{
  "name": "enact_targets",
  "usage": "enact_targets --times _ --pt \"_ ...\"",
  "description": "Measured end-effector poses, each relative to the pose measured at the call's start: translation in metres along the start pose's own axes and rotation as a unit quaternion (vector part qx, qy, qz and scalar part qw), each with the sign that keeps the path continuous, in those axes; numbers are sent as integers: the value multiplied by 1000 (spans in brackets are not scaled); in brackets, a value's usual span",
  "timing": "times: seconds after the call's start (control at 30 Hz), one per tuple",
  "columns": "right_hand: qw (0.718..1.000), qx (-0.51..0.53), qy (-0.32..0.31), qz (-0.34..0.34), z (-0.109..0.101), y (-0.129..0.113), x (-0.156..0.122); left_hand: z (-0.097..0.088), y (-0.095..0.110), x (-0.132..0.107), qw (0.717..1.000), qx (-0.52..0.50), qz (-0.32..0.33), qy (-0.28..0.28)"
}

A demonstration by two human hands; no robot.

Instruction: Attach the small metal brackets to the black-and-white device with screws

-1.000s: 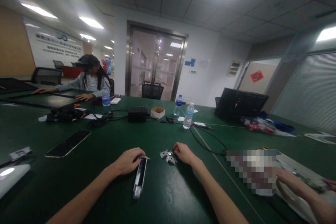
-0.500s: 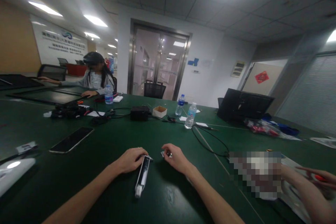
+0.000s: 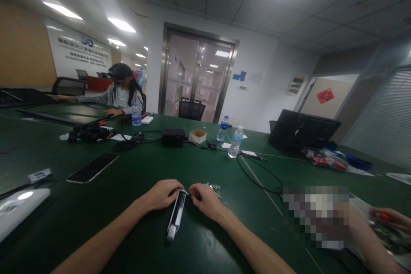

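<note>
A long silver and black bar-shaped device (image 3: 176, 215) lies on the green table (image 3: 135, 231) in front of me. My left hand (image 3: 160, 194) is curled over its far end and holds it down. My right hand (image 3: 204, 199) has its fingers pinched together at that same far end; what they pinch is too small to name. A little heap of small metal parts (image 3: 214, 187) lies just beyond my right hand.
A black phone (image 3: 93, 168) lies to the left, a white device (image 3: 19, 212) at the near left edge. Water bottles (image 3: 235, 142), a small box (image 3: 197, 136), a black box (image 3: 174, 138) and cables (image 3: 257, 175) sit further back. Another person's hands (image 3: 382, 222) work at right; a person sits far left (image 3: 123, 94).
My right hand has moved left from the heap of metal parts to the far end of the bar, fingers now pinched there. My left hand has stayed on the bar.
</note>
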State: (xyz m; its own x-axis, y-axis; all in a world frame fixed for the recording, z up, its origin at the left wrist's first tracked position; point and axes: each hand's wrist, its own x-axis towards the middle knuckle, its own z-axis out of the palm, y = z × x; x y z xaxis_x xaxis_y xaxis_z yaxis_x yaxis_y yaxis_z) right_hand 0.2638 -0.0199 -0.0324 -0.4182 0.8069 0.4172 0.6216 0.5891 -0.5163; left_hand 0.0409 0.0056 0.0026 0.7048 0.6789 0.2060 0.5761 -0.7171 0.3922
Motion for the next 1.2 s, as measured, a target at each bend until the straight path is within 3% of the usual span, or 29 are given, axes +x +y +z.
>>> enact_targets --times 0.4,1.2 --pt "998 62 2 33 -2 -2 -1 0 1 -1 1000 23 1 -1" --pt "999 30 18 -8 -1 5 -4 5 11 0 999 25 21 9"
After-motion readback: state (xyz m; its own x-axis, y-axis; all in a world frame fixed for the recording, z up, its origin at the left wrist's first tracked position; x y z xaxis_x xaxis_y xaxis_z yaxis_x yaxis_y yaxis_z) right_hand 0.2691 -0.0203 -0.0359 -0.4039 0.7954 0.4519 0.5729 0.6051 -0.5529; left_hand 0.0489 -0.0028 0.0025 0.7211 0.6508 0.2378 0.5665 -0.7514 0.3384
